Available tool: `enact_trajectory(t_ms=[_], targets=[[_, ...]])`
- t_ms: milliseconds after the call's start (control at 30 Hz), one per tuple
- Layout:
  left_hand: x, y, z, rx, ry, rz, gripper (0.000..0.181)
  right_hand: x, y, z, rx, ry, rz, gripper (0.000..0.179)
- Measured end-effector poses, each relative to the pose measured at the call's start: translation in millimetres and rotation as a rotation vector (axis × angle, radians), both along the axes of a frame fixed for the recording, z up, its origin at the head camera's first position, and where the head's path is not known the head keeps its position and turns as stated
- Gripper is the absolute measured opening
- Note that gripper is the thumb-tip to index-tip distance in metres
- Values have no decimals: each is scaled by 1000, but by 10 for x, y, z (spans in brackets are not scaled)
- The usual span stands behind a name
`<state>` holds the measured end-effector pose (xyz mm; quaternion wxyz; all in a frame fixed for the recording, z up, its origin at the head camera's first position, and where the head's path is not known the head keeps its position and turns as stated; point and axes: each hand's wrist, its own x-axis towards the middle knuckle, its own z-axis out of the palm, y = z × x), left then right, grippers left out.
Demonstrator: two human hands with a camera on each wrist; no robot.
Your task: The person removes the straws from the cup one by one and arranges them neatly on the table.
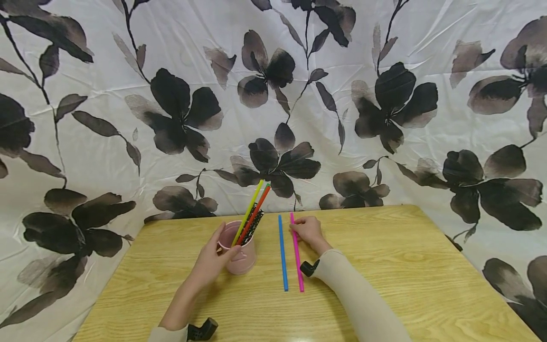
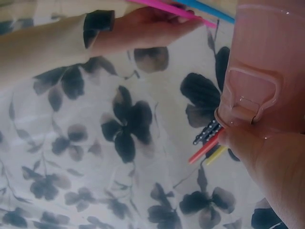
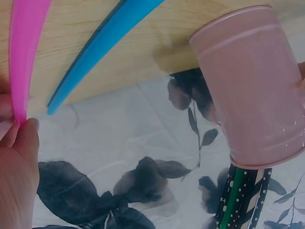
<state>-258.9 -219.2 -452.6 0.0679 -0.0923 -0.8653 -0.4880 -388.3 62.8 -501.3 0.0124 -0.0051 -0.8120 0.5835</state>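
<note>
My left hand (image 1: 209, 263) grips a pink metal cup (image 1: 245, 263) at its rim, fingers round the far left side and thumb at the front. A small raised loop (image 2: 275, 90) shows on the cup's wall in the left wrist view. Out of the cup lean a yellow straw (image 1: 252, 203), a red straw (image 1: 261, 202), a green straw (image 3: 233, 198) and several black-and-white patterned straws (image 3: 257, 195). My right hand (image 1: 311, 230) pinches a pink straw (image 1: 297, 261) near its far end. Left of it, a blue straw (image 1: 282, 256) lies roughly parallel on the table.
The light wood table (image 1: 410, 266) ends at a back edge just beyond the cup and straws. Behind it hangs a white cloth (image 1: 316, 142) with dark flowers. Black wrist cameras sit at the left sleeve (image 1: 168, 334) and the right sleeve (image 1: 359, 294).
</note>
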Motion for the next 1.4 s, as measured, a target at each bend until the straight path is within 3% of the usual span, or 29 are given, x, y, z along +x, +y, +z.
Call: enact_trajectory(t_ms=[367,900,967,1067,1133,1200,1300,1400], targets=[[36,24,-35,28,-1,5,79,-13,-25,-49,135,-2,9,17],[22,4,8,11,-11,7,82,-30,-65,26,155,21,19,16],[33,6,21,4,-4,3,82,-28,-64,29,159,20,17,16],[120,54,154,28,-9,-8,81,-35,-67,25,168,19,13,16],[125,52,160,19,-4,-12,81,-36,-69,25,172,17,9,16],[117,51,155,31,-6,-11,79,-40,-72,25,171,15,6,16],[31,5,26,19,13,-8,79,-38,-73,30,172,16,10,16],[24,10,21,28,20,-5,77,-43,-72,33,172,20,13,16]])
